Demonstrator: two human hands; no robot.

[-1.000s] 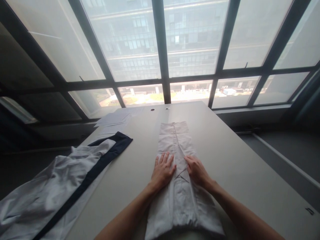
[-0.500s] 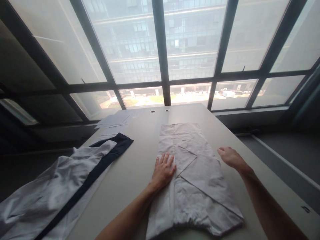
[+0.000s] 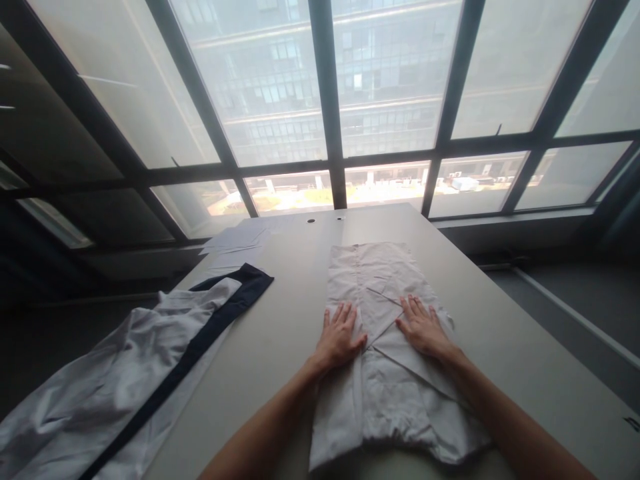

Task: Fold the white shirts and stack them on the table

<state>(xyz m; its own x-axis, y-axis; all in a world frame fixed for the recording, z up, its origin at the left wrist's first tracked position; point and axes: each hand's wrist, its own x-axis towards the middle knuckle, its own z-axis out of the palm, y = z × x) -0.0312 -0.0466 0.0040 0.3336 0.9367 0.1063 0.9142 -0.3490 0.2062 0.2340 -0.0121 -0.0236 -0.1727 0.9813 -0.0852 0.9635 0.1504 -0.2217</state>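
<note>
Item: pale garment (image 3: 385,393), under both my hands on the table (image 3: 290,313).
My right hand (image 3: 425,328), off the cloth's right edge half a second ago, now lies palm-down beside my left hand (image 3: 340,335). Both are flat, fingers spread, gripping nothing. The garment's long axis runs away from me toward the window (image 3: 390,73), gathered end nearest me. Well left of my left hand: white-and-navy garment (image 3: 125,360), with papers (image 3: 235,239) beyond it.

A garment (image 3: 385,393) lies on the middle of the table (image 3: 280,333), running from the near edge toward the window (image 3: 320,100) behind. The left hand (image 3: 340,337) and right hand (image 3: 424,328) rest flat on it, side by side. A second garment (image 3: 125,373) lies well apart to the left, over the table's left edge, with sheets of paper (image 3: 235,241) behind it.
</note>
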